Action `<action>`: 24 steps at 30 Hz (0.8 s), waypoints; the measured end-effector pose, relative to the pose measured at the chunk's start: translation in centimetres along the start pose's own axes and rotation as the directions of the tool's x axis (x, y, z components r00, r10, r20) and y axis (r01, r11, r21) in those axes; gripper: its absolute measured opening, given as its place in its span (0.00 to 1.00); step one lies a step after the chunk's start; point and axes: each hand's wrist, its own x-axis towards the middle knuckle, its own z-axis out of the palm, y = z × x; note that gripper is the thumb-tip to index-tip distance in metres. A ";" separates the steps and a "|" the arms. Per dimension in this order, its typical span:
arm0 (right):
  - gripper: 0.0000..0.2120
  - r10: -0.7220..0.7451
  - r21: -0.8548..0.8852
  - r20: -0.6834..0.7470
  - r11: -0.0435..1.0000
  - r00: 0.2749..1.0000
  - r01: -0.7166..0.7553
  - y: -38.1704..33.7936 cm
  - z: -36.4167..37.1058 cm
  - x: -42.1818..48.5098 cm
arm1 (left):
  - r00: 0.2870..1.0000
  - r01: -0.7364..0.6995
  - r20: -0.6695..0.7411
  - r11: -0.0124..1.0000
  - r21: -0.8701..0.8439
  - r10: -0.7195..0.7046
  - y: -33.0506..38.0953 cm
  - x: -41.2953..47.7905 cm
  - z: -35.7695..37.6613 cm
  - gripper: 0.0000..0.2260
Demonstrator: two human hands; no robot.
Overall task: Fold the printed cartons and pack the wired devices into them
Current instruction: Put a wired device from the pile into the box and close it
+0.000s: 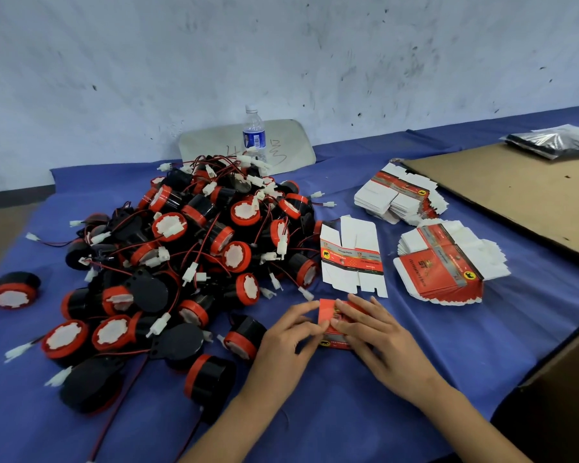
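Centrally, near the front of the blue-covered surface, a small red carton sits between both hands: the left hand keeps a narrow grip, pinching its left edge between thumb and forefinger, while the right hand presses nearly straight fingers on its top. Just beyond lies an unfolded carton blank, with two fanned stacks of flat cartons to its right. A heap of wired devices fills the left, with a water bottle behind it.
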 end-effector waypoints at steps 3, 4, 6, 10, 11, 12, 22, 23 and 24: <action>0.15 -0.029 -0.053 0.020 0.998 0.999 0.030 0.4 0.0 -0.2 | 0.998 -0.056 0.024 0.997 0.060 0.055 -0.4 -0.3 -0.1 0.06; 0.15 -0.004 -0.026 0.031 1.000 0.999 0.005 0.4 -0.1 -0.1 | 0.997 -0.070 0.026 0.994 0.084 0.068 -0.6 -0.3 -0.1 0.06; 0.15 0.070 0.077 0.033 0.994 0.997 -0.072 0.4 -0.3 -0.1 | 0.997 -0.056 0.052 0.991 0.122 0.050 -0.7 -0.1 0.0 0.07; 0.14 0.347 0.401 -0.018 0.862 0.938 -0.311 -0.6 -0.6 0.4 | 0.955 0.058 0.286 0.996 0.070 -0.075 -0.2 0.0 0.7 0.28; 0.11 0.423 0.509 -0.014 0.783 0.906 -0.358 -0.9 -0.8 0.5 | 0.950 0.072 0.301 0.996 0.047 -0.083 0.0 0.1 0.8 0.31; 0.08 0.489 0.608 0.003 0.691 0.872 -0.390 -1.2 -1.1 0.6 | 0.954 0.078 0.287 0.997 0.027 -0.083 0.3 0.3 0.8 0.31; 0.20 0.779 0.802 -0.377 0.546 0.502 -0.245 -5.2 0.4 1.0 | 0.952 0.292 0.079 0.800 -0.524 -0.296 4.8 -0.6 2.8 0.17; 0.21 0.803 0.817 -0.388 0.526 0.452 -0.235 -5.5 0.6 1.4 | 0.934 0.308 0.011 0.785 -0.537 -0.358 5.4 -0.6 3.4 0.14; 0.21 0.820 0.828 -0.399 0.515 0.411 -0.223 -5.9 1.0 1.8 | 0.902 0.325 -0.071 0.776 -0.541 -0.427 5.9 -0.6 3.9 0.13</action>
